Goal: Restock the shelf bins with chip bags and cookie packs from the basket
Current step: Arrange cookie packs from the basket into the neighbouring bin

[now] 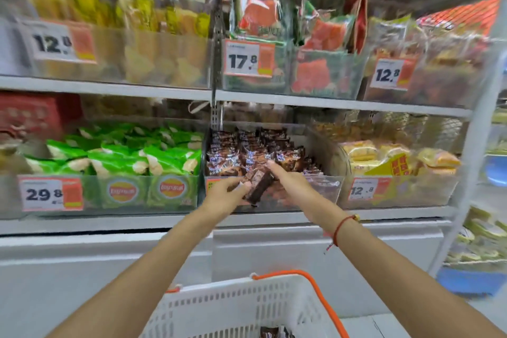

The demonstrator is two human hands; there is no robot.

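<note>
My left hand (227,192) holds a brown cookie pack (259,186) at the front edge of the clear middle bin (326,192) on the lower shelf. Several more brown cookie packs (247,153) fill that bin. My right hand (288,178) reaches over the bin's front with its fingers extended, touching the packs beside the held one. The white basket (233,307) with orange handles sits low in front of me; one more brown pack (274,332) shows inside it at the bottom edge.
Green chip bags (123,156) fill the bin to the left, yellow packs (384,156) the bin to the right. The upper shelf holds yellow, green-red and mixed snack bags behind price tags. A white shelf upright (472,159) stands at the right.
</note>
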